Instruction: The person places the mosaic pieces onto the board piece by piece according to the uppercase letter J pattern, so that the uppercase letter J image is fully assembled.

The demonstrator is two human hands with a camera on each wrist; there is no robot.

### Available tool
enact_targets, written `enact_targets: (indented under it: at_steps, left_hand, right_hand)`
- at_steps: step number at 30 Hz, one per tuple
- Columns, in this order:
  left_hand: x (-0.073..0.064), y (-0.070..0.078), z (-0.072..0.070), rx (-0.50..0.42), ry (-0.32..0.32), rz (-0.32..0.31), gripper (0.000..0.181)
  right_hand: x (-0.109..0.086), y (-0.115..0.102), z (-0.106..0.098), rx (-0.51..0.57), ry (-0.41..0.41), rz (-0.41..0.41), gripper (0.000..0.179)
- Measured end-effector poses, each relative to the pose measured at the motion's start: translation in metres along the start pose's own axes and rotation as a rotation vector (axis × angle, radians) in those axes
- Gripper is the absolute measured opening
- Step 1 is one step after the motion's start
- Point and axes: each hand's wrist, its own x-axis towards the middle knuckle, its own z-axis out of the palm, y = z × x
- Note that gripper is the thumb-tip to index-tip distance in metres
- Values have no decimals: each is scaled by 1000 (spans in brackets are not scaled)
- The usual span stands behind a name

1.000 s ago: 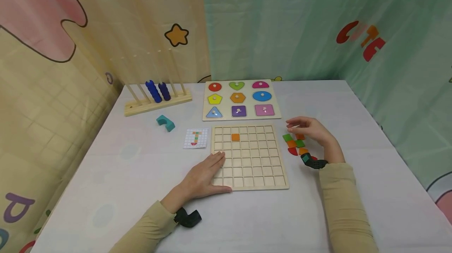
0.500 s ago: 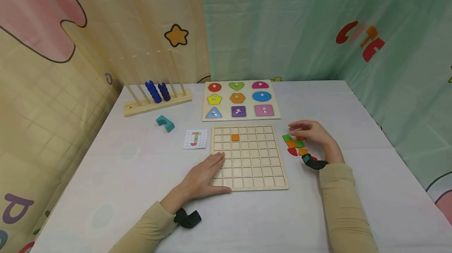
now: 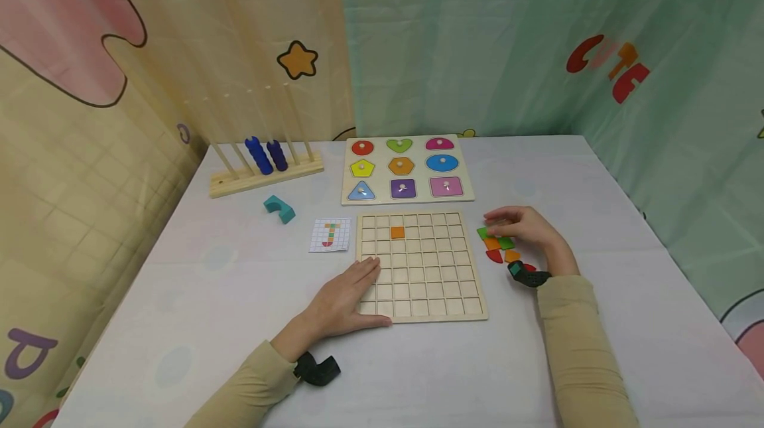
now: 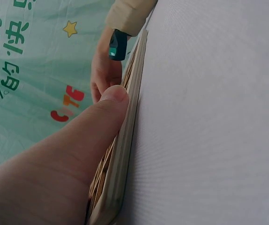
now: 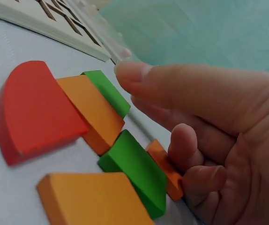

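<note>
The right hand (image 3: 530, 225) has shifted slightly left and nearer the person in the last half second, covering an orange tile that the head view showed before; the left hand (image 3: 340, 298) has stayed put. The right wrist view reveals that orange tile (image 5: 165, 168) — it lies just beside the loosely curled fingers, though I cannot tell whether they touch. The grip there is narrowly parted, thumb extended, its tip just above a green tile (image 5: 107, 93). Nearby on the counter (image 3: 597, 215) lie a second green tile (image 5: 137, 173) and a red quarter-round (image 5: 38, 110). Left of the pile is the wooden grid board (image 3: 418, 317), one orange square (image 3: 397, 233) in a cell. The left hand's fingers rest straight on it; the left wrist view shows the thumb along its near edge. Farther out: the pattern card (image 3: 330, 235), shape puzzle (image 3: 382, 178) and peg stand (image 3: 267, 179).
</note>
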Motion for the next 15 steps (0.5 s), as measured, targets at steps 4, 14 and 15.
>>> enact_targets:
  at_steps: [4,14,15]
  left_hand:
    - [0,0,0,5,0,-3,99]
    - [0,0,0,10,-1,-3,99]
    - [0,0,0,11,-1,-4,99]
  right_hand:
    - [1,-1,1,-16,-5,6,49]
    - [-1,-4,1,-40,-18,-5,44]
    - [-1,-5,1,-43,-18,-2,43]
